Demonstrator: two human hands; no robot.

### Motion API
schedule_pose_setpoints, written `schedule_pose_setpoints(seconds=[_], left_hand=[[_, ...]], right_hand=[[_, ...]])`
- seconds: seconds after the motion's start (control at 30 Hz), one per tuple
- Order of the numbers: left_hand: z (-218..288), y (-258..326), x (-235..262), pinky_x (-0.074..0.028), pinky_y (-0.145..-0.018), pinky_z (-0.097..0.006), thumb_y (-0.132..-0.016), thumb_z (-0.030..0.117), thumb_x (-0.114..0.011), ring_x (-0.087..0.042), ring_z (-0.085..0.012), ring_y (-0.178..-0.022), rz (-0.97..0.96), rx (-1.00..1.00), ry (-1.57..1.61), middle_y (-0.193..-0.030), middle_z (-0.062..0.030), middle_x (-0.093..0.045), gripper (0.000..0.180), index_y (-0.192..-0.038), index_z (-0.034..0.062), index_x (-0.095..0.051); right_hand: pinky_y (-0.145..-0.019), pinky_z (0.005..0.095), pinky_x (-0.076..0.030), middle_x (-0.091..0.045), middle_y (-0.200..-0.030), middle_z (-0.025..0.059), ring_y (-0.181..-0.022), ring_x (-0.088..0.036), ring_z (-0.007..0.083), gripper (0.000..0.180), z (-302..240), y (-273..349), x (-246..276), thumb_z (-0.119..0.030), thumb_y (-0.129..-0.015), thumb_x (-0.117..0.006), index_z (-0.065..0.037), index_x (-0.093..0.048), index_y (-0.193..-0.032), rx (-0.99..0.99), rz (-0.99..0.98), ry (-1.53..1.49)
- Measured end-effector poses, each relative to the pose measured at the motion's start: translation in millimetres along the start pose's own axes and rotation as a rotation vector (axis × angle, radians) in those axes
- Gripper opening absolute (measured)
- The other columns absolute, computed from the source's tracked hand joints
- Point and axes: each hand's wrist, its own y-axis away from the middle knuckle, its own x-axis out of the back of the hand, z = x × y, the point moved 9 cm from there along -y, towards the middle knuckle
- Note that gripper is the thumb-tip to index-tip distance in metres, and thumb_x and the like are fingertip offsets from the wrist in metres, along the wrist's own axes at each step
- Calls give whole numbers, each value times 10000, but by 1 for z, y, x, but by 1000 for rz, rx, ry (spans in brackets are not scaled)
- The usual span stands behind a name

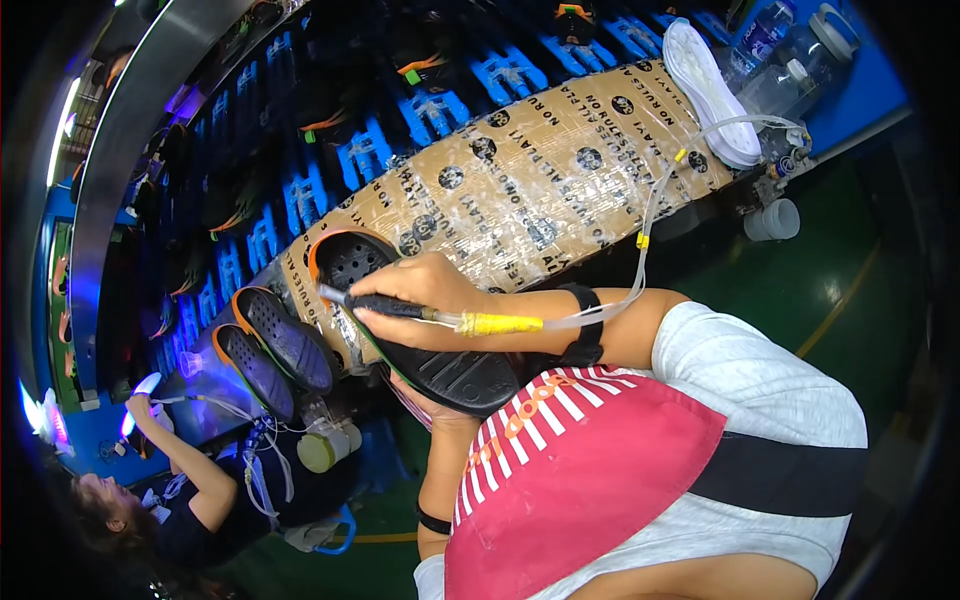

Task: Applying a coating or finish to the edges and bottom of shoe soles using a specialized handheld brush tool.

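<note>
My right fingers (392,283) are closed around a pen (385,304), its tip at the side rim of the black shoe (445,375), over the near edge of the cardboard (560,170). My left hand (438,407) is under the shoe; I cannot tell its grip. I seem to be tracing the rim; that calls for steady strokes.

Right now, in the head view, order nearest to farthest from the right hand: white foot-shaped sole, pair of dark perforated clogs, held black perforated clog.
1. Held black perforated clog: beneath the right hand.
2. Pair of dark perforated clogs: to its left.
3. White foot-shaped sole: upper right.
</note>
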Motion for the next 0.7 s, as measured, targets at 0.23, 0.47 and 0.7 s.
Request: schedule_pose_setpoints(seconds=[0.23,0.47,0.7], left_hand=[[8,3,45,-312,-1004,-426,-787,684,-328,-387,-253,-1192,105,-36,-135,-1331,-54,-379,735,-1339,199,-325],[2,2,24,-258,-1035,-411,-791,677,-328,-306,-236,-1248,237,-55,-117,-1383,-32,-284,770,-1378,190,-229],[19,-3,-1,-248,-1034,-372,-877,540,-270,-290,-213,-1253,57,-136,-122,-1375,-43,-284,608,-1333,140,-316]], right_hand=[[-541,299,-461,-629,-701,128,-590,-611,231,183,-13,-6,19,-114,-698,-673,-19,-640,-851,-58,68,-116],[-581,373,-479,-593,-650,147,-626,-594,307,173,-19,4,-13,-170,-715,-609,-29,-622,-813,143,-221,121],[-532,314,-465,-593,-695,117,-629,-599,253,189,-24,-1,10,-132,-705,-643,-33,-621,-864,65,-108,63]])
